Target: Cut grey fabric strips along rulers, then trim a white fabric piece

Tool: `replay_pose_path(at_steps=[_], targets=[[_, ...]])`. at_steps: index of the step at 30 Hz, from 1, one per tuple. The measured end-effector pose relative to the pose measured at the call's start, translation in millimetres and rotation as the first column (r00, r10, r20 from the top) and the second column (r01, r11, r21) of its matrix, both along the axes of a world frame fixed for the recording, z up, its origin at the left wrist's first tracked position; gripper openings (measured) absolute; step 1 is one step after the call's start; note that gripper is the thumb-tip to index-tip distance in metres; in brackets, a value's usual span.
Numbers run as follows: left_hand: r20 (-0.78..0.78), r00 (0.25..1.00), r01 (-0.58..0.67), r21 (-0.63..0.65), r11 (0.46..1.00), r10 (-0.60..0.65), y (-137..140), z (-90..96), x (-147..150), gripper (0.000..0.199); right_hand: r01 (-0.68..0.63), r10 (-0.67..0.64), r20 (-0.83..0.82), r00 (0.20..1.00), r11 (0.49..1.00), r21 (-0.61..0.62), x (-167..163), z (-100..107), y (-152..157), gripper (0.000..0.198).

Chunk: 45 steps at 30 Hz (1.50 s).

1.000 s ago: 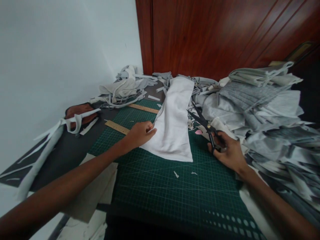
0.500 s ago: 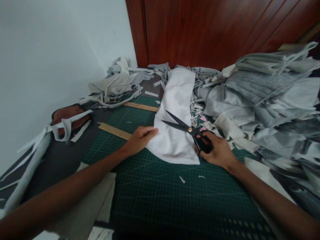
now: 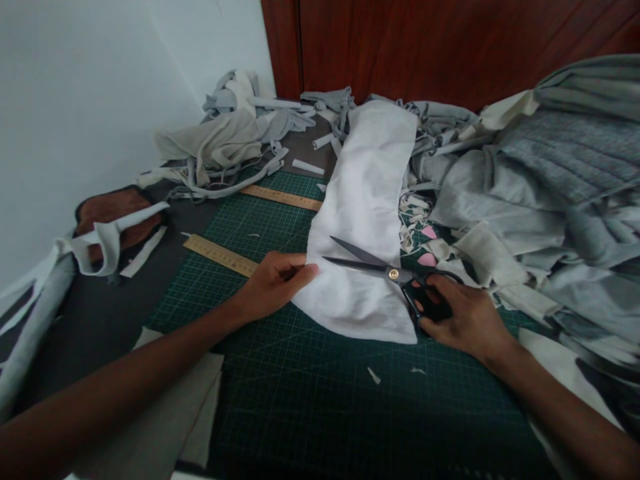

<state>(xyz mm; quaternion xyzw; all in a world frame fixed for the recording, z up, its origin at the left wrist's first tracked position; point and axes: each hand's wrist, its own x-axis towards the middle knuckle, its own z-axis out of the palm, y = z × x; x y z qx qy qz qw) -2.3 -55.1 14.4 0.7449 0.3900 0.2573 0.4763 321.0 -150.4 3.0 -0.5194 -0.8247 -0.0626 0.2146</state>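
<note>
A long strip of white fabric [image 3: 367, 173] lies lengthwise over the green cutting mat [image 3: 300, 400]. My left hand [image 3: 275, 283] pinches its left edge near the close end, thumb on top. In my right hand [image 3: 465, 317] is a pair of black scissors [image 3: 393, 274], fingers through the handle loops. The blades are slightly apart, pointing left across the top of the fabric, with their tips a little short of my left thumb. No cut shows in the fabric at the blades.
Two wooden rulers [image 3: 220, 255] [image 3: 283, 197] rest on the mat's left side. Grey and white cloth [image 3: 490, 193] is heaped at the right, with another pile [image 3: 220, 140] at the back left. Small scraps [image 3: 374, 375] lie in front of the fabric. Folded beige cloth [image 3: 165, 407] sits under my left forearm.
The view has tilted down and come closer. The scissor blades have closed somewhat, still above the fabric. My left hand keeps its pinch on the edge.
</note>
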Motion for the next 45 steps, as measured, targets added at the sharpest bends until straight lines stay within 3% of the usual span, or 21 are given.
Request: replay_pose_path(at_steps=[15, 27, 40, 45], targets=[[0.056, 0.996, -0.071, 0.13, 0.989, 0.064, -3.1, 3.7, -0.6, 0.041, -0.009, 0.008, 0.076, 0.997, 1.0, 0.009, 0.2, -0.2, -8.6, 0.012], [0.035, 0.999, 0.033, 0.168, 0.985, -0.04, 0.8, 0.9, -2.5, 0.042, -0.038, 0.039, 0.021, 0.999, 0.999, -0.028, 0.8, -0.1, -8.0, 0.016], [-0.019, 0.997, 0.074, 0.172, 0.982, -0.072, 1.6, -0.1, -2.2, 0.039, -0.071, 0.071, 0.022, 0.997, 0.997, -0.015, -0.4, 2.4, -7.8, 0.017], [-0.048, 0.997, 0.065, 0.17, 0.983, -0.058, 1.2, 0.0, -2.2, 0.041, -0.049, 0.047, -0.017, 0.999, 0.993, -0.112, 3.0, -1.3, -9.3, 0.016]])
